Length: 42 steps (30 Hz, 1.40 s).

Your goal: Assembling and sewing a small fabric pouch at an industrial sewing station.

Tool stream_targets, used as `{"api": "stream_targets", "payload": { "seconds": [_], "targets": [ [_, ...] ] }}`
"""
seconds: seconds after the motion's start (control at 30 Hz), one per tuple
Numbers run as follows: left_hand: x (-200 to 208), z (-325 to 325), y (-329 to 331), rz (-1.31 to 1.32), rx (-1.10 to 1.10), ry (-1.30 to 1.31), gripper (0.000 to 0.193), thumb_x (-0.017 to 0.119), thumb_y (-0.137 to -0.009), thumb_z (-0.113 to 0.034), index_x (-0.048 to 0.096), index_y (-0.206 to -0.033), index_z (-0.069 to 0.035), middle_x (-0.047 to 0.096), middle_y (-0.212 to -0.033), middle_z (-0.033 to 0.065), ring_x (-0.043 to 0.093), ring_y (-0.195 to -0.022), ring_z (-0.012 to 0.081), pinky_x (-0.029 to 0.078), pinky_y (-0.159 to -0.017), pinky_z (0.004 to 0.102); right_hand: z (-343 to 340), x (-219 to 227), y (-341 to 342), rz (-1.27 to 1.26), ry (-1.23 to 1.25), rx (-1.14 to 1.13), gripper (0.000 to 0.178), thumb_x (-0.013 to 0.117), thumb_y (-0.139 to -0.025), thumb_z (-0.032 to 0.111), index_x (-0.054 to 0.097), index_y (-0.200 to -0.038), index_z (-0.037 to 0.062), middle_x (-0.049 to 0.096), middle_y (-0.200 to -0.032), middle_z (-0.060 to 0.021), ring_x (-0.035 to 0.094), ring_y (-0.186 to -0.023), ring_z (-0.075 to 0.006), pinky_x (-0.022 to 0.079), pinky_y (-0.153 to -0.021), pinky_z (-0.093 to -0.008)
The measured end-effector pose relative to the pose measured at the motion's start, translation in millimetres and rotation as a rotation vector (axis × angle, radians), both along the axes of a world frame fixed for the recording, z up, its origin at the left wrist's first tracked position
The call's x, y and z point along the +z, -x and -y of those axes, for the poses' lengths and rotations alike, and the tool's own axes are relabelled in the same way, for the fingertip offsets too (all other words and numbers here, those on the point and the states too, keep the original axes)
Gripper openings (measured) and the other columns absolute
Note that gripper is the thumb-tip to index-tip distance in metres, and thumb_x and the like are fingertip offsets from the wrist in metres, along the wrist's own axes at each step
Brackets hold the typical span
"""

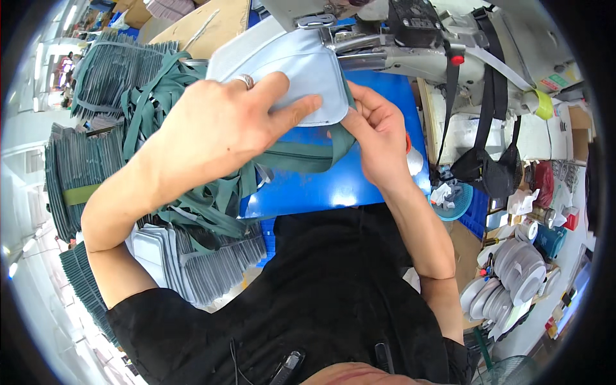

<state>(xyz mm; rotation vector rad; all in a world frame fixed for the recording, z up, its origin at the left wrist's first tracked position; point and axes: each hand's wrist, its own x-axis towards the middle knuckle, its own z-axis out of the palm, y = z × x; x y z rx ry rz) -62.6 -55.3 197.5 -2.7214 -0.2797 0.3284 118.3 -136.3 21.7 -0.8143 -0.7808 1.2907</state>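
Note:
A light-blue flat panel (301, 61) with rounded corners and a stitched line lies under the metal arm of a sewing machine (366, 54). My left hand (228, 119) is on top of it, fingers bent against its surface and thumb stretched toward the near edge; the fingertips are partly hidden. At the panel's right corner, my right hand (378, 125) pinches a dark green fabric strip (308, 157) along the edge. The strip loops below the panel and runs left into a tangled heap of the same green strip (212, 192).
A blue work surface (289, 199) lies below my hands. Stacks of grey-green panels (83, 167) stand at the left, with pale panels (157, 253) nearer me. Black straps (487, 115) hang at the right, above a blue basket (452, 202). Several white reels (513, 276) sit farther right.

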Motion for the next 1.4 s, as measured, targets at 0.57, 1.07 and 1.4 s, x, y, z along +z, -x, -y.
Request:
{"api": "stream_targets", "payload": {
  "seconds": [0.57,1.07,1.4],
  "targets": [
    [-16.4,-31.8,-20.9,0.099,0.023,-0.140,0.053,0.068,-0.080,-0.008,0.069,-0.132,-0.016,0.060,-0.092,0.0078,0.067,-0.062,0.0240,0.054,-0.055,0.0357,-44.2,-0.7,8.6,-0.026,-0.026,-0.152,0.024,0.068,-0.100,0.013,0.067,-0.118,-0.0031,0.073,-0.091,-0.0042,0.066,-0.073,-0.0069,0.059,-0.067,-0.0252],
    [-48.3,13.5,-46.6,0.267,0.320,-0.030,0.050,0.066,-0.081,-0.011,0.065,-0.130,0.002,0.065,-0.092,0.0143,0.069,-0.064,0.0315,0.054,-0.054,0.0397,-40.4,-2.9,8.4,-0.046,-0.040,-0.192,0.017,0.066,-0.100,0.006,0.069,-0.115,-0.0029,0.069,-0.078,0.0011,0.059,-0.068,-0.0007,0.045,-0.059,-0.0180],
    [-78.5,15.8,-64.9,0.762,0.562,0.348,0.032,0.069,-0.079,-0.014,0.060,-0.106,0.001,0.070,-0.088,0.0172,0.072,-0.074,0.0365,0.056,-0.062,0.0422,-16.5,-7.2,0.1,0.222,-0.057,-0.224,0.029,0.067,-0.099,0.007,0.065,-0.125,-0.0036,0.059,-0.070,0.0056,0.050,-0.065,-0.0002,0.039,-0.059,-0.0195]
  ]
}}
